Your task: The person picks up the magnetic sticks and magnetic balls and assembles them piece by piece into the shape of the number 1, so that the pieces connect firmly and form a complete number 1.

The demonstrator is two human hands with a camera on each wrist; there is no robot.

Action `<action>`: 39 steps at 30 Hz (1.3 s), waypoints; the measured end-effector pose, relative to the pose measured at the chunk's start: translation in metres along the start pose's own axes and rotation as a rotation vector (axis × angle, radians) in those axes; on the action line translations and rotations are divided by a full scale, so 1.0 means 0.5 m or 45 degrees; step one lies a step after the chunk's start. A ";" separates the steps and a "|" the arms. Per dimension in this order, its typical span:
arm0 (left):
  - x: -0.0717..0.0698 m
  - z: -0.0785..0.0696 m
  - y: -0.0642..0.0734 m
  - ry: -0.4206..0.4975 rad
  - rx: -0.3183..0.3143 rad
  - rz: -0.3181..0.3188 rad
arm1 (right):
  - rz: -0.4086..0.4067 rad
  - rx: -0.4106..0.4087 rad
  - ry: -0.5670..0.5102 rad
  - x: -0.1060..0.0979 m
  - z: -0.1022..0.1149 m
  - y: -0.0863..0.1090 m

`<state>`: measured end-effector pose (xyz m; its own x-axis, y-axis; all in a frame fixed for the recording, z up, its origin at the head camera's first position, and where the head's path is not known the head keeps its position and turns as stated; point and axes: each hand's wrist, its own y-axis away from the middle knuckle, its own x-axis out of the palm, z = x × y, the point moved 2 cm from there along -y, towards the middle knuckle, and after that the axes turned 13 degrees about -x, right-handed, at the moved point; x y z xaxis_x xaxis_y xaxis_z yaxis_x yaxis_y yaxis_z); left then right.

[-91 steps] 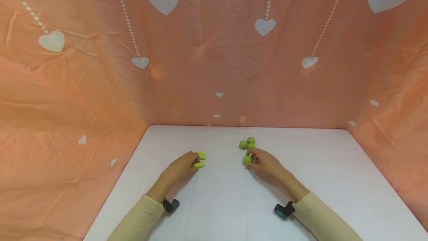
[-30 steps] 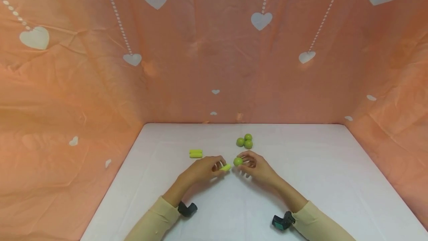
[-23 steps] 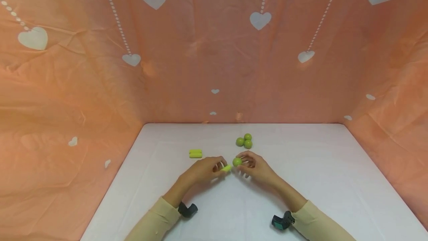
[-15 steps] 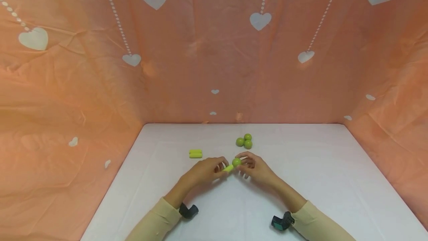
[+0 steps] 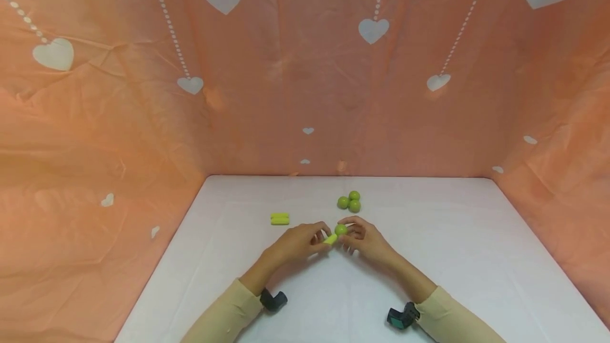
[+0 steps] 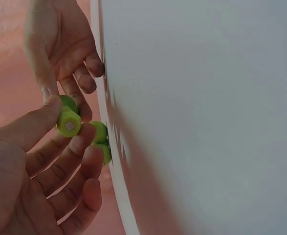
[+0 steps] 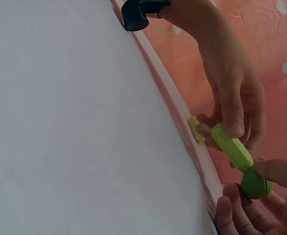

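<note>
Between thumb and fingers my left hand pinches a short yellow-green magnetic rod. A small pale disc shows in the rod's near end in the left wrist view. My right hand holds a glossy green ball by thumb and fingertips. The right wrist view has the rod meeting the ball end-on, its far end touching the ball. A dark line crosses the ball near the thumb. Both hands are just above the white table, fingertips close together.
Two matching rods lie side by side on the white table, left and beyond the hands. Three green balls sit clustered farther back. An orange cloth with white hearts surrounds the table. Each wrist wears a black camera.
Both hands have come inward from the rod and ball groups, each carrying one piece. Over the last second the gap closed as the left hand moved right, and the rod now touches the ball.
</note>
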<state>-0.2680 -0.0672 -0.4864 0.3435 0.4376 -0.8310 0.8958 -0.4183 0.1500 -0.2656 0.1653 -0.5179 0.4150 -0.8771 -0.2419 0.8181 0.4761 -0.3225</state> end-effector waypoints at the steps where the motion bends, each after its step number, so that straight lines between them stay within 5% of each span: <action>1: 0.001 -0.001 -0.001 0.005 -0.001 0.007 | -0.006 0.002 -0.011 -0.001 -0.002 0.000; 12: -0.018 0.003 -0.038 0.168 0.007 0.057 | -0.158 0.085 -0.080 -0.026 -0.014 0.001; 23: -0.044 -0.009 -0.104 0.203 0.046 0.011 | -0.056 0.163 -0.061 -0.038 -0.022 0.002; 39: -0.035 -0.014 -0.187 0.141 -0.077 -0.099 | -0.053 0.205 -0.067 -0.045 -0.021 0.005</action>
<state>-0.3557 -0.0301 -0.4822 0.2989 0.5534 -0.7775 0.9350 -0.3330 0.1224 -0.2767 0.1868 -0.5227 0.3964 -0.9000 -0.1814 0.8864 0.4266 -0.1798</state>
